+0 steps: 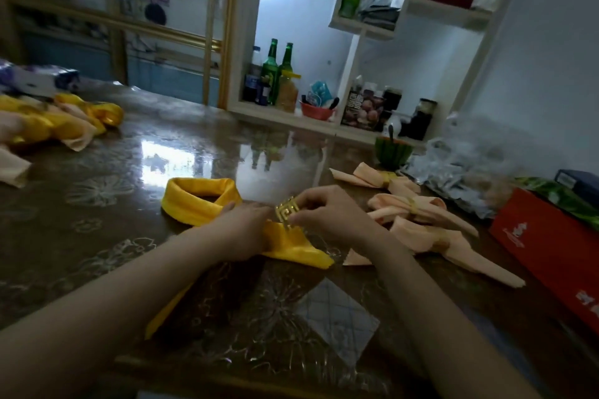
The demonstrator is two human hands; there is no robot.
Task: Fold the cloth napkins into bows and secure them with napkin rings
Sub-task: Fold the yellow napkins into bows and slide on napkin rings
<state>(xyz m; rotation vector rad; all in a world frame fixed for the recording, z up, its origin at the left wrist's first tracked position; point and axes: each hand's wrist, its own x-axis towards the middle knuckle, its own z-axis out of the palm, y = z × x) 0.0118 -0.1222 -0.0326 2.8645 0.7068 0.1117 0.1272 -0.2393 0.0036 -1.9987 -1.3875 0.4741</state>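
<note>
A yellow cloth napkin (197, 201), folded into a long band with one looped end, lies on the glossy table in front of me. My left hand (241, 230) grips the gathered middle of the napkin. My right hand (327, 214) pinches a gold cut-out napkin ring (287, 212) right at that gathered part; the napkin's end fans out below the ring. To the right lie peach napkin bows (418, 207), each held by a gold ring.
A pile of yellow and peach napkins (61, 121) sits at the far left. A red box (551, 249), plastic bags (470, 168) and a green bowl (392, 151) stand on the right. A white shelf unit with bottles (275, 74) rises behind the table.
</note>
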